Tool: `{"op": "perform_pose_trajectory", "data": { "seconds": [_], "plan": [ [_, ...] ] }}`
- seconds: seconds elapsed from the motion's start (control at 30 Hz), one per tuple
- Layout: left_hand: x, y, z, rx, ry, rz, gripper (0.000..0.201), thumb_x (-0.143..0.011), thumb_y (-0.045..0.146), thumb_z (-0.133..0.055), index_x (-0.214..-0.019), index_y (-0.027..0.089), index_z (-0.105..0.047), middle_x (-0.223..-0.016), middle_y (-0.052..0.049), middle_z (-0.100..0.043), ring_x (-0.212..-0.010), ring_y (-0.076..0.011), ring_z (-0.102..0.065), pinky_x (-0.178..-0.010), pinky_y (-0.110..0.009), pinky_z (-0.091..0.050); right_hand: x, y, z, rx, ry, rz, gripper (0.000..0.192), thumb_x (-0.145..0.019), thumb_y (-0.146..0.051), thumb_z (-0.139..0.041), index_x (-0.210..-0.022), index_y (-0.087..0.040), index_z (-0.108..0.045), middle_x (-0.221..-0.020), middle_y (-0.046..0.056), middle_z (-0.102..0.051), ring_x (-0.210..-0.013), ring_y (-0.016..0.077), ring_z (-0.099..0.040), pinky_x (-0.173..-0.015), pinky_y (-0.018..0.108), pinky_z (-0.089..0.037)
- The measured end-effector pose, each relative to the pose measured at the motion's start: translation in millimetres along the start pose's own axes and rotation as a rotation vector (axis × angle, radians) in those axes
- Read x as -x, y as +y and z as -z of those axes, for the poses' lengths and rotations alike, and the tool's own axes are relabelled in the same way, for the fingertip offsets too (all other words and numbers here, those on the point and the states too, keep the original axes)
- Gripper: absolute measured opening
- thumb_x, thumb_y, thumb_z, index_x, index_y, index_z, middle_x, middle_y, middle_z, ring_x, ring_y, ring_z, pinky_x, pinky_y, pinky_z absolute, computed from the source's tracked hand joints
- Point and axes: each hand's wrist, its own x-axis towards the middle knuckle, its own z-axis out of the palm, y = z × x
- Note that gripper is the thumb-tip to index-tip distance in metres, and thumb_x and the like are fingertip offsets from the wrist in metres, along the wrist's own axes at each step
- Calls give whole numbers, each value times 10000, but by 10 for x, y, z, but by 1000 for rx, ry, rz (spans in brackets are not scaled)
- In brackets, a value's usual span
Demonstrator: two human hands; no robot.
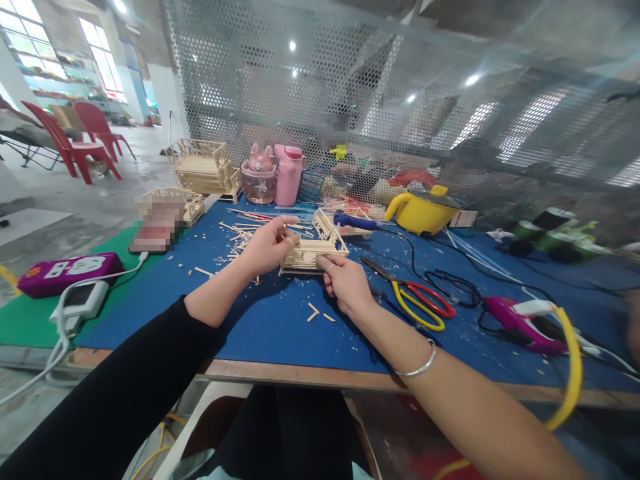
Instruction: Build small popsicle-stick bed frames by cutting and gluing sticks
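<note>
A small model bed-like frame (313, 257) built from pale wooden sticks sits on the blue mat, between my hands. At its front right my right hand (346, 280) grips the lower edge with thumb and fingers. My left hand (267, 248) is at the left end of the frame, its fingers curled over the top; whatever they pinch is hidden. Right behind is another stick frame (325, 225), with a blue-handled soldering-iron-like tool (355, 221) lying across it. Loose wooden sticks (235, 233) and offcuts (313, 311) are scattered around.
Red-and-yellow-handled scissors (425, 303) and black cables lie to the right, near a purple power strip (525, 323). Behind stand a yellow pot (423, 212), a pink bottle (289, 175) and finished stick models (205, 167). A phone (157, 227) rests at left. Perforated metal mesh (310, 87) closes the back.
</note>
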Motion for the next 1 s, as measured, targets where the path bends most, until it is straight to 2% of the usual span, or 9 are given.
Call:
{"op": "perform_pose_trajectory", "data": {
  "seconds": [0.3, 0.6, 0.83, 1.0],
  "plan": [
    [0, -7, 3, -14, -9, -2, 379, -805, 235, -532, -1175, 154, -520, -758, -5, -637, -643, -102, -552, -644, -251, -427, -39, -10, 1, 2, -93, -48, 315, -704, -341, -655, -921, -119, -709, -360, -91, -432, -265, 45, -323, -270, 174, -228],
    [-1, -12, 2, -1, -15, -5, 383, -811, 230, -526, -1184, 143, -512, -748, -6, -629, -647, -103, -558, -635, -244, -422, -43, 0, 3, -6, -106, -28, 284, -711, -358, -649, -883, -137, -700, -368, -93, -440, -271, 42, -320, -278, 170, -229],
    [-3, -13, 2, 4, -7, -11, 386, -803, 221, -542, -1180, 141, -521, -751, -12, -641, -650, -106, -565, -637, -241, -431, 23, -40, -5, 81, -85, 78, 255, -743, -352, -611, -852, -140, -701, -378, -82, -454, -284, 52, -353, -303, 178, -254],
    [-10, -39, 3, 18, -9, -12, 404, -790, 235, -560, -1182, 143, -525, -740, -5, -637, -637, -108, -559, -627, -242, -427, 44, -34, 1, 208, -43, 198, 271, -762, -368, -599, -873, -149, -716, -399, -59, -486, -320, 79, -414, -362, 199, -336]
  ]
}}
